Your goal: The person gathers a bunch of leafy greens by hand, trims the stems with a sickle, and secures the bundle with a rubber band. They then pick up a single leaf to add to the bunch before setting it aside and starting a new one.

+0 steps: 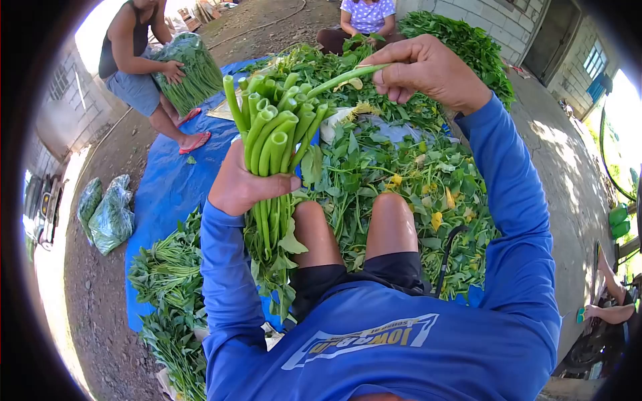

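Observation:
My left hand [251, 184] is wrapped round a thick bunch of water spinach [274, 144], its hollow cut stem ends pointing up and its leaves hanging down beside my knee. Between the thumb and fingers of my right hand [421, 70] is the end of a single green stem [344, 80]. That stem slants down toward the top of the bunch, where its lower part overlaps the other cut ends. Below both hands, loose leafy greens [354, 160] with some yellow leaves are spread around my bare knees.
A blue tarp [170, 174] lies under the greens. Bundled greens [170, 281] are stacked at my left, near filled plastic bags [112, 214]. One person [130, 60] holds a big bag of greens; another person [366, 20] sits behind the heap. A curved black handle [447, 257] rises beside my right knee.

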Demonstrator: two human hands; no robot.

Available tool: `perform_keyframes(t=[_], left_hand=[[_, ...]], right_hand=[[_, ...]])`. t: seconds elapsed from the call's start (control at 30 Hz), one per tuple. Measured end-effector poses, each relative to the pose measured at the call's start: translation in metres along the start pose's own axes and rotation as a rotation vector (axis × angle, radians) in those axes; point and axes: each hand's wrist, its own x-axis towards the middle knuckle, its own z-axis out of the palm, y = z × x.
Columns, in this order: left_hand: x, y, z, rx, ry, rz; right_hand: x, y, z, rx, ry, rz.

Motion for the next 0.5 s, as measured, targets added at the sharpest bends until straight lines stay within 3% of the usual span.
perform_keyframes(t=[0.23,0.3,0.33,0.43,0.5], left_hand=[[-0.012,0.027,0.013,0.220,-0.153,-0.136],[-0.018,0.032,0.021,0.170,-0.110,-0.121],[-0.020,0.037,0.013,0.171,-0.177,-0.246],[-0.024,0.023,0.007,0.209,-0.215,-0.166],[-0.026,0.012,0.005,0.172,-0.195,-0.245]], right_hand=[[-0.038,-0.005,-0.012,-0.110,-0.133,0.005],[-0.044,0.008,-0.012,-0.182,-0.108,-0.121],[-0.047,0.013,-0.012,-0.217,-0.094,-0.182],[-0.064,0.014,-0.005,-0.433,-0.128,-0.147],[-0.066,0.022,0.003,-0.663,-0.127,-0.269]])
